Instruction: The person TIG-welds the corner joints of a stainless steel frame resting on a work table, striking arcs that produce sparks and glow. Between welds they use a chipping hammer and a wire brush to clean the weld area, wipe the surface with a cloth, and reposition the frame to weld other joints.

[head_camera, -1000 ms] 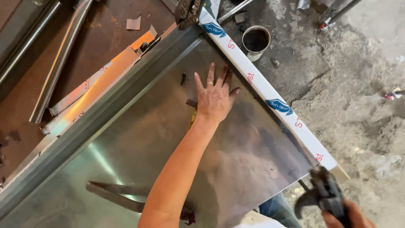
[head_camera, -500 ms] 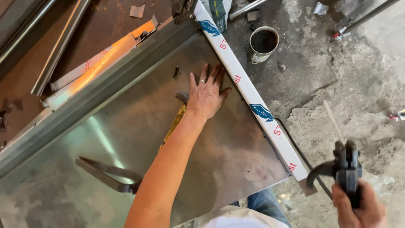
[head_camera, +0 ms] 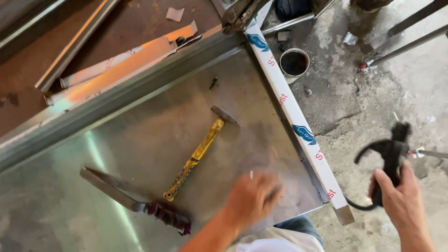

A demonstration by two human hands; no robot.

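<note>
the right hand (head_camera: 396, 198) is clenched around a black metal welding holder (head_camera: 387, 156), over the concrete floor (head_camera: 373, 98) at 3 o'clock from the shiny steel sheet (head_camera: 154, 140). i judge the holder heavy and stiff, best gripped at its handle. the left hand (head_camera: 252, 198) is blurred above the sheet, grasping nothing. half a second ago it lay flat higher up, hiding the yellow-handled hammer (head_camera: 200, 151); now the hammer is uncovered, at 11 o'clock from it.
</note>
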